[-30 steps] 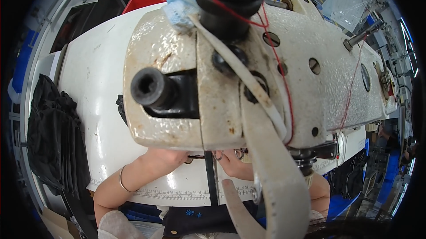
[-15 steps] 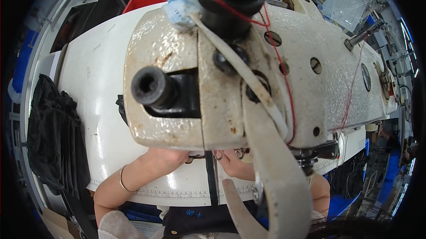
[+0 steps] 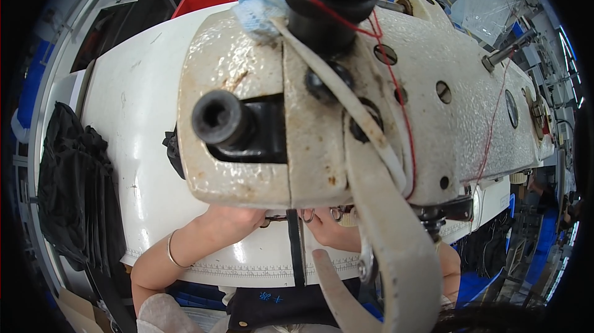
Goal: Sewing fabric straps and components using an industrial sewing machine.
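Observation:
The big cream sewing machine head (image 3: pixel 241 187) blocks much of my view of the work. My left hand (image 3: pixel 238 220), with a bracelet on its wrist, reaches in under the left part of the machine head; its fingers are hidden. Opposite it, my right hand (image 3: pixel 331 233) lies close to the right side of a black zipper strip (image 3: pixel 297 249). The strip runs from beneath the machine down over the table's front edge. Small metal loops (image 3: pixel 336 213) show beside my right hand's fingers, and I cannot make out what either hand grips.
A curved cream lever (image 3: pixel 405 259) hangs in front on the right. Red thread (image 3: pixel 402 110) runs down the machine. Black folded cloth (image 3: pixel 80 190) hangs at the white table's (image 3: pixel 142 147) left edge. A red bin (image 3: pixel 204 0) stands behind.
The machine head appears slightly farther right in the picture, as the view has shifted a little. My hands and the zipper strip stay in nearly the same place.

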`<state>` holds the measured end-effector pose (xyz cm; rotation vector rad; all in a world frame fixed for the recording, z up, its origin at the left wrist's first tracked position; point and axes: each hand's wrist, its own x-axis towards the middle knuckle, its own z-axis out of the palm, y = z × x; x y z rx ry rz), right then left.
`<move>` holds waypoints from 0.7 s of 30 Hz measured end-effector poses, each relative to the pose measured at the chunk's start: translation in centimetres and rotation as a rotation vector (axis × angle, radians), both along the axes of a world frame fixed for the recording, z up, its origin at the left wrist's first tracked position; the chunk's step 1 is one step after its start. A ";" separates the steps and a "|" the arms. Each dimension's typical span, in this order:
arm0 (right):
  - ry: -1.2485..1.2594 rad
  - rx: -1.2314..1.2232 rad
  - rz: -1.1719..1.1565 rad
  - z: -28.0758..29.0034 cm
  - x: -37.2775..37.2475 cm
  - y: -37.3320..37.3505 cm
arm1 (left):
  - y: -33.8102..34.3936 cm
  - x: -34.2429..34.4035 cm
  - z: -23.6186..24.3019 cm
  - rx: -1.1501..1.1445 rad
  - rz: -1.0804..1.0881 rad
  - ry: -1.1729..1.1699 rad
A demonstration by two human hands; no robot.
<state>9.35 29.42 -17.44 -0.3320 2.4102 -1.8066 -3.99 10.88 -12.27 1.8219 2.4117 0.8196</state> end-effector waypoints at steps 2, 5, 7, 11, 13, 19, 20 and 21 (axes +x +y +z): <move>-0.222 -0.243 -0.017 0.8 -0.1 0.1 | 0.0 0.0 0.1 0.001 0.018 -0.006; 0.328 0.593 0.078 2.1 -0.6 0.4 | 0.2 0.0 0.8 0.002 -0.004 -0.052; 0.366 0.689 0.110 2.4 -0.5 0.5 | 0.3 0.0 1.1 0.012 -0.015 0.008; -0.032 0.172 0.080 1.9 -0.5 0.3 | 0.0 0.2 0.3 0.006 -0.010 0.023; -0.177 -0.117 0.020 2.1 -0.5 0.2 | 0.1 0.3 -0.1 0.065 -0.024 0.053; 0.703 1.159 0.094 2.5 -0.6 0.6 | 0.9 1.1 0.0 0.000 -0.025 0.238; 0.705 1.165 0.096 3.1 -0.8 0.4 | 0.7 1.2 0.3 0.007 -0.024 0.239; 0.718 1.135 0.024 3.6 -0.9 0.2 | 0.5 1.3 0.6 -0.011 -0.040 0.284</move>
